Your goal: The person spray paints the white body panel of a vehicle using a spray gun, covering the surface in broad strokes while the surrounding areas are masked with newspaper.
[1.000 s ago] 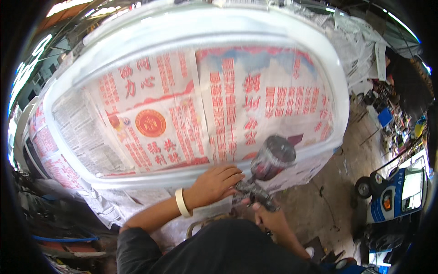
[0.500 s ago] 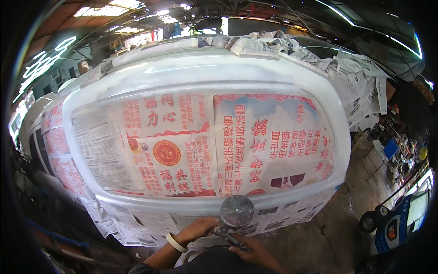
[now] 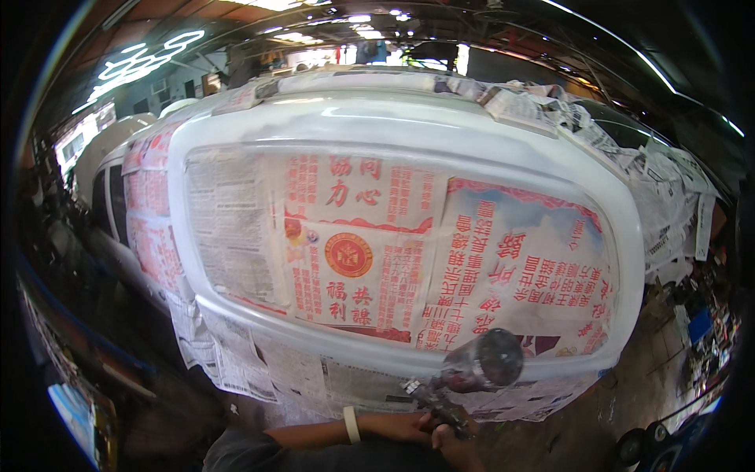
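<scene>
A metal spray gun (image 3: 426, 397) with a round, stained paint cup (image 3: 484, 358) stands out in front of the white rear door frame (image 3: 633, 263). My right hand (image 3: 458, 444) is closed round the gun's handle. My left hand (image 3: 409, 426), with a pale band on its wrist, reaches across to the gun, its fingers curled at the body beside my right hand and partly hidden. Newspaper sheets (image 3: 354, 200) with red print and a round emblem cover the window inside the white frame, and more paper (image 3: 366, 377) hangs below it.
Newspaper also wraps the vehicle's left side (image 3: 148, 216) and upper right (image 3: 672, 204). A blue wheeled cart (image 3: 667, 450) stands at the lower right among clutter. Dark edges with assorted items (image 3: 82, 377) line the left. Lights and metal roofing are overhead.
The view has tilted up and swung left, showing more roof and the vehicle's left side. My hands and the spray gun have dropped lower in view, the gun's nozzle now angled toward the left.
</scene>
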A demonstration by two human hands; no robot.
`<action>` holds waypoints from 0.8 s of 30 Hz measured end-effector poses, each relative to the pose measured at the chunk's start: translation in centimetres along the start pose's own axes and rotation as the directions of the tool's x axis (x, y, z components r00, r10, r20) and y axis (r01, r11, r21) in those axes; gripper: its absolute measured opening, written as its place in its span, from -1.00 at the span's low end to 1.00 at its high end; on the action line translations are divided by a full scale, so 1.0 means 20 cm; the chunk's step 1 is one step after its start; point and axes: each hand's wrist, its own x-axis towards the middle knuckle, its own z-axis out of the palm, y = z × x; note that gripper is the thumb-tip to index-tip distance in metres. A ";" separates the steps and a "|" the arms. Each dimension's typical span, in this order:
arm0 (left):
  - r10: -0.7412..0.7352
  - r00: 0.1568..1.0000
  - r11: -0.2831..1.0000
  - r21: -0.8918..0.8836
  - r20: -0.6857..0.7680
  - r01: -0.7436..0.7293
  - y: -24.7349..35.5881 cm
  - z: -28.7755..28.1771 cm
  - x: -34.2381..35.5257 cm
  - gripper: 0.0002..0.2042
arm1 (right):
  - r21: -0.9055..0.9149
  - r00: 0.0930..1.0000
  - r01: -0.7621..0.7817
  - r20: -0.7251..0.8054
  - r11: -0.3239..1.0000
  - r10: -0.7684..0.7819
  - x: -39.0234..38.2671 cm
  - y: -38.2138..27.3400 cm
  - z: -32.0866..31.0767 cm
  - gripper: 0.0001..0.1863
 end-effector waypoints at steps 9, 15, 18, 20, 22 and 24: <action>0.118 0.992 0.983 0.138 0.048 -0.123 -0.11 0.02 0.13 -0.80 | 0.060 0.982 -0.065 -0.175 0.996 0.075 0.00 0.02 -0.04 -0.66; 0.187 0.981 0.974 0.118 0.053 -0.192 -0.13 0.03 0.14 -0.84 | 0.017 0.949 -0.243 -0.202 0.970 0.241 -0.02 0.02 -0.07 -0.64; 0.181 0.983 0.970 0.161 0.035 -0.185 -0.12 0.04 0.12 -0.84 | 0.013 0.932 -0.291 -0.221 0.957 0.286 -0.02 -0.08 -0.02 -0.61; 0.186 0.982 0.968 0.168 0.024 -0.187 -0.13 0.04 0.12 -0.84 | -0.056 0.934 -0.214 -0.305 0.975 0.188 -0.02 0.06 -0.03 -0.55; 0.149 0.989 0.982 0.114 0.023 -0.151 -0.11 0.04 0.10 -0.83 | -0.096 0.913 -0.307 -0.310 0.947 0.264 -0.03 0.11 -0.05 -0.47; 0.068 0.997 0.998 0.014 0.039 -0.068 -0.05 0.05 0.08 -0.80 | -0.108 0.895 -0.377 -0.299 0.920 0.331 -0.02 0.11 -0.07 -0.42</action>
